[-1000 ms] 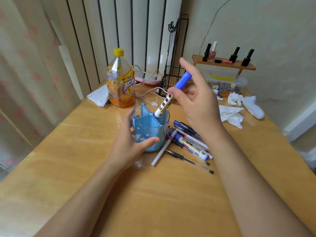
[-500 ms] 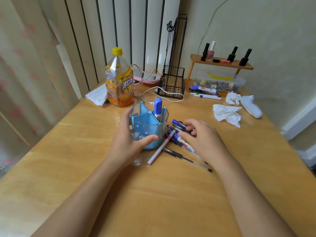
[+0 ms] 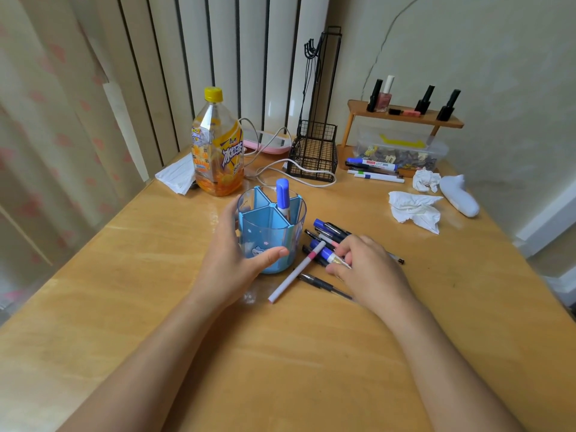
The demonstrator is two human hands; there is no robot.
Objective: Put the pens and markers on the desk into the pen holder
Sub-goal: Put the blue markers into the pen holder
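Note:
A blue divided pen holder [image 3: 274, 235] stands upright on the desk, and my left hand [image 3: 230, 260] is wrapped around its left and front side. One blue-capped marker [image 3: 282, 194] stands in its right rear compartment. A pile of pens and markers [image 3: 327, 229] lies just right of the holder. My right hand [image 3: 367, 269] rests on that pile, thumb and fingers pinched on a blue-capped marker [image 3: 325, 253] that lies on the desk. A white pen with a pink band [image 3: 296, 272] and a black pen [image 3: 321, 283] lie in front of the pile.
An orange drink bottle [image 3: 218, 151] stands behind the holder. At the back are a black wire basket [image 3: 314, 154], a white cable [image 3: 299, 176], more markers [image 3: 371, 165], a clear box [image 3: 402, 148] and a small wooden shelf [image 3: 405, 113]. Crumpled tissues [image 3: 414, 207] and a white sock [image 3: 458, 194] lie right.
My right hand let the blue-capped marker go into the holder, dropped to the pile and closed on another marker. My left hand stayed on the holder.

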